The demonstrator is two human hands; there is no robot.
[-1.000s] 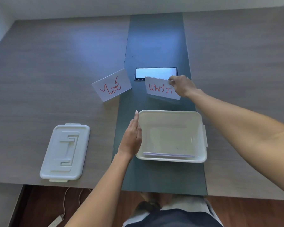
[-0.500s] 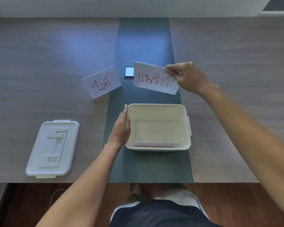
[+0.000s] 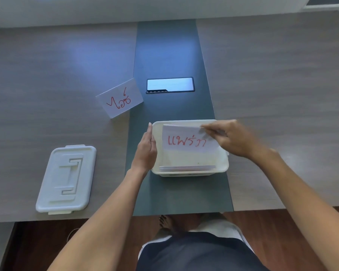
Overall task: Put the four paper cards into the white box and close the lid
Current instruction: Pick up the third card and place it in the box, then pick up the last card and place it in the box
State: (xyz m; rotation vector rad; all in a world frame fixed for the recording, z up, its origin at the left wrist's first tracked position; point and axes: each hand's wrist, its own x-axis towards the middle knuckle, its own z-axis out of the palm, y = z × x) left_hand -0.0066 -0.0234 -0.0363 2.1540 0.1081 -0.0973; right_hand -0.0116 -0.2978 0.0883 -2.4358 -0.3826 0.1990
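- The right hand (image 3: 235,139) pinches the upper right corner of a paper card with red writing (image 3: 188,140), holding it over the open white box (image 3: 221,165), long edge running left to right along the box's length.
- The left hand (image 3: 146,151) is flat, fingers straight and together, pressed against the box's left wall, apparently steadying it.
- Edges of cards already inside (image 3: 186,167) show along the near wall; how many I cannot tell.
- One more card (image 3: 119,100) lies flat on the table beyond the box and to its left, skewed, nearer the left hand than the right.
- The lid (image 3: 66,178) rests top-up, well apart to the left, long axis running away from the person; the left hand would likely reach it most easily.
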